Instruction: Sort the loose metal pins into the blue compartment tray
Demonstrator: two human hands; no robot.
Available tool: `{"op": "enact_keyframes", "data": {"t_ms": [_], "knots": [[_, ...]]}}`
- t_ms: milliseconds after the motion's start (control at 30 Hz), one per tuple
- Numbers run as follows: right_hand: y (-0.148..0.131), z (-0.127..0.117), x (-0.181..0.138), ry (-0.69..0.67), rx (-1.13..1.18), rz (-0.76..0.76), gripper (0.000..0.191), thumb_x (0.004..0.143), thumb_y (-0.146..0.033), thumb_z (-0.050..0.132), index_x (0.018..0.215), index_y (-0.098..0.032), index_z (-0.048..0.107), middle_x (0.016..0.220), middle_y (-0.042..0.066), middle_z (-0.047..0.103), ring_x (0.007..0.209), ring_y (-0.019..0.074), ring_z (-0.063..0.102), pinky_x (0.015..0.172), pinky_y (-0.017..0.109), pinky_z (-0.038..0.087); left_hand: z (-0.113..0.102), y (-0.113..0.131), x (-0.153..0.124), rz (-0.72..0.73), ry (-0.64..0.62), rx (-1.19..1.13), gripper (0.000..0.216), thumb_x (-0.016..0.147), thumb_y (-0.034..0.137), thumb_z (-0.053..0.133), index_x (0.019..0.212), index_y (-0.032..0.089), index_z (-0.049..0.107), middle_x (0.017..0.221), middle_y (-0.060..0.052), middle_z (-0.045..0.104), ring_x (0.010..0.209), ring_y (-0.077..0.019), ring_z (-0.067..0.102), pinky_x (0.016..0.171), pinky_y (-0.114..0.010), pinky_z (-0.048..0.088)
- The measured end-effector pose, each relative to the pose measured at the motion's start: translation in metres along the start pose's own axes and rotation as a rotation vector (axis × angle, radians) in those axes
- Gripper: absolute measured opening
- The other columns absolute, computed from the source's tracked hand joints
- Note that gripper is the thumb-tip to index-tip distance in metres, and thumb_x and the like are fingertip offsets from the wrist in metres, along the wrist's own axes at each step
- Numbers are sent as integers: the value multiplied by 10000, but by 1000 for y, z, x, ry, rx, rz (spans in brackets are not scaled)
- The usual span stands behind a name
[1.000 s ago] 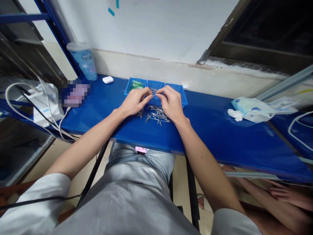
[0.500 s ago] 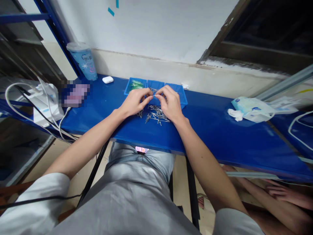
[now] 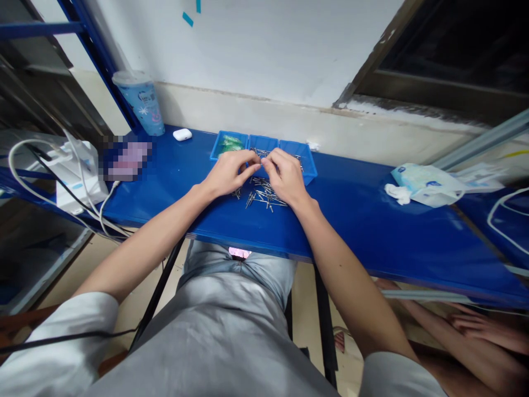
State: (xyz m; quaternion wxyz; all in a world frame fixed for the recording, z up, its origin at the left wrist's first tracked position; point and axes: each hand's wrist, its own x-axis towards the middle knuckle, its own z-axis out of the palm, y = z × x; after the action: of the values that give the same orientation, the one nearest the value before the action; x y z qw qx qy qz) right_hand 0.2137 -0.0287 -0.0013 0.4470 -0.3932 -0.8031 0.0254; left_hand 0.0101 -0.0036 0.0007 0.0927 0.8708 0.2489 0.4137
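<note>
My left hand [image 3: 231, 170] and my right hand [image 3: 285, 173] meet above the table, each with thumb and forefinger pinched closed. Their fingertips almost touch around a thin metal pin, which the fingers now mostly hide. Under and in front of them lies a loose pile of slim silver metal pins [image 3: 268, 197]. Just behind stand three blue trays: the left tray [image 3: 212, 156] holds green plastic packing, the middle tray [image 3: 263, 141] has metal pins in it, and the right tray [image 3: 311, 172] is partly covered by my right hand, with a few pins showing.
On the blue table [image 3: 351, 220], a lidded cup [image 3: 142, 105], a white earbud case [image 3: 182, 134] and a blurred phone [image 3: 130, 160] are to the left, near a white power strip [image 3: 80, 182] with cables. Rightward lies a tissue pack [image 3: 430, 184]. Another person's hand [image 3: 483, 325] shows below right.
My fingertips have come slightly closer together, covering the thin pin that showed between them. My right hand has shifted a little; the pile and trays stay put.
</note>
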Motion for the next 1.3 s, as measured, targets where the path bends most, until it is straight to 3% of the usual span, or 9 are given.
{"op": "enact_keyframes", "data": {"t_ms": [267, 733, 1300], "knots": [[0, 0, 0, -2, -10, -6, 433, 1105, -531, 410, 802, -249, 535, 818, 38, 595, 773, 220, 559, 739, 383, 452, 0, 0, 0, -10, 2, -2, 285, 1054, 396, 535, 961, 178, 692, 859, -41, 711, 674, -149, 581, 713, -293, 478], [-1, 0, 0, -3, -14, -1, 490, 1094, -616, 376, 814, -259, 560, 827, 49, 607, 789, 235, 573, 750, 398, 468, -1, 0, 0, -30, -16, 16, 281, 1049, 391, 536, 979, 175, 702, 873, -50, 713, 693, -159, 583, 729, -301, 486], [-1, -1, 0, -2, -7, -15, 415, 1103, -530, 417, 836, -255, 575, 850, 46, 618, 809, 233, 587, 763, 389, 462, -1, 0, 0, -63, -13, 3, 292, 1039, 420, 545, 947, 184, 690, 819, -35, 699, 668, -157, 581, 692, -294, 473]]}}
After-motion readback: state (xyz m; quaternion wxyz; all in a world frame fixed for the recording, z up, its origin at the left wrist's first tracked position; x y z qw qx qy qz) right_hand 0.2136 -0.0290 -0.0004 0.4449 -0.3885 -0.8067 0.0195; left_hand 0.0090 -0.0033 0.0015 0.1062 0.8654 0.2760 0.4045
